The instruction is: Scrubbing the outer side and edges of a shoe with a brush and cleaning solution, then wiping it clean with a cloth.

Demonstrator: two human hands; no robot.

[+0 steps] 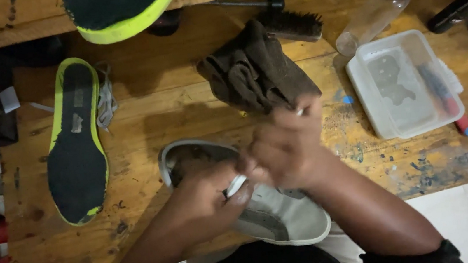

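1. Left hand is coming in from bottom-left, forearm angled up-right, fingers curled over the shoe's middle. Grip is clenched on a small white piece at the shoe's upper; can't tell what that piece is.
2. Right hand is coming in from bottom-right, forearm angled up-left, knuckles facing the camera. Grip is clenched, pressing against the left hand over the shoe opening and pinching the lower edge of a brown cloth. Hand is blurred, so finger detail is unclear.
3. Shoe is grey and white, lying at the near edge of the tabletop, partly overhanging toward the person's lap. Long axis is running diagonally: toe pointing down-right toward the person, heel opening pointing up-left.
4. Dark insole with lime-yellow rim is lying flat well left of the shoe, long axis near vertical. Grey laces are sitting beside its top.
5. Clear plastic tub is sitting right of the hands, with a red-and-blue tool at its far side.
6. Farther back: bristle brush, clear bottle lying tilted, second lime-rimmed sole at the top edge.
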